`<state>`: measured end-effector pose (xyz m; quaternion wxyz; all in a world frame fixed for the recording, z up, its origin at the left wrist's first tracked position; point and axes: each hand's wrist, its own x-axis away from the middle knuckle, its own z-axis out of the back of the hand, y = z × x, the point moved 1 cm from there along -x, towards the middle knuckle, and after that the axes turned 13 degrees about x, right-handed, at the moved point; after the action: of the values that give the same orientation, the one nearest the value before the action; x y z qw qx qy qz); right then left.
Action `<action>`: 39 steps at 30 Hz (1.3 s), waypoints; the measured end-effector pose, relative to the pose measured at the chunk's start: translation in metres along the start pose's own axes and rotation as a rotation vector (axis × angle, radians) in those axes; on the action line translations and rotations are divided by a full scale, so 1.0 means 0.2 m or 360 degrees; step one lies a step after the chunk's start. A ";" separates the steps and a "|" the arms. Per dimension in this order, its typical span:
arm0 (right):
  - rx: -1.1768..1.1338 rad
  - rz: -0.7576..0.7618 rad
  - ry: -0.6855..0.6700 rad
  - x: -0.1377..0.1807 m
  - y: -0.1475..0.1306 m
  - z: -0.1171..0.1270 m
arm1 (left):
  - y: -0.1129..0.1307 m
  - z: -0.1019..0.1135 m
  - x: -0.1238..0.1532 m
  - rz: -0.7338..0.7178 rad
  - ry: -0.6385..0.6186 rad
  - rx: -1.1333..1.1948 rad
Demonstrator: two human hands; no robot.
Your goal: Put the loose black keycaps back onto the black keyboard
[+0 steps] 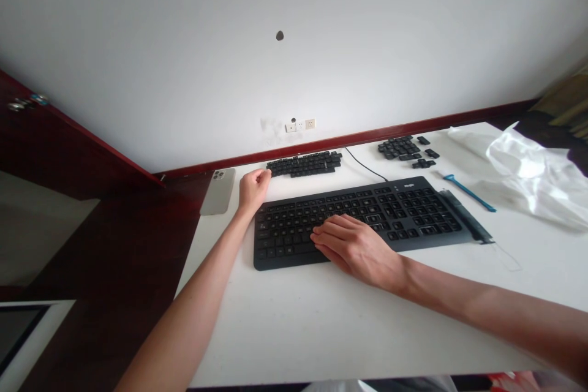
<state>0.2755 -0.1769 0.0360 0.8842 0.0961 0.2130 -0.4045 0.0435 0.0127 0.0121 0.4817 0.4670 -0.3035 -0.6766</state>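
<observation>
A black keyboard point(367, 214) lies on the white table point(321, 318). My right hand point(356, 248) rests flat on its lower middle keys, fingers stretched out to the left. My left hand point(252, 188) is curled at the keyboard's far left corner, its fingertips pinched at the left end of a row of loose black keycaps point(304, 164) laid out behind the keyboard. Whether a keycap is between the fingers is hidden. A second group of loose keycaps point(407, 150) lies at the back right.
A phone point(218, 191) lies face down at the table's left edge. A blue tool point(468, 192) and a black bar point(466, 215) sit right of the keyboard. Crumpled clear plastic point(533, 168) fills the right. A cable point(365, 166) runs back to the wall.
</observation>
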 end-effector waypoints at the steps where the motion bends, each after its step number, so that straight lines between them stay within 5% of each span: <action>1: 0.0003 0.0004 0.0002 0.00 0.00 0.00 | 0.00 0.00 0.00 0.0000 0.0001 -0.0001; 9: -0.0146 -0.0028 0.0073 0.01 0.03 -0.04 | 0.01 0.00 -0.01 -0.0007 -0.0004 -0.0012; 16: -0.0227 -0.0208 0.0301 -0.02 0.11 0.04 | 0.01 0.00 0.00 -0.0017 -0.0028 -0.0013; 24: -0.0330 -0.0081 0.0005 -0.02 0.09 0.00 | 0.00 0.00 0.00 -0.0034 -0.0034 0.0000; 32: -0.0276 -0.0144 0.0211 0.00 0.10 0.00 | 0.00 0.00 0.00 0.0015 -0.0166 0.0142; 35: -0.0274 0.0107 0.0380 0.02 -0.04 -0.01 | -0.01 0.00 0.00 -0.0009 -0.0398 0.0220; 39: -0.0430 0.0859 0.0366 0.06 -0.32 -0.11 | 0.00 0.01 0.01 -0.0038 -0.0541 0.0151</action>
<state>0.2287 -0.2195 0.0115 0.9344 0.0760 0.3303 -0.1101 0.0417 0.0113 0.0118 0.3928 0.3715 -0.4068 -0.7364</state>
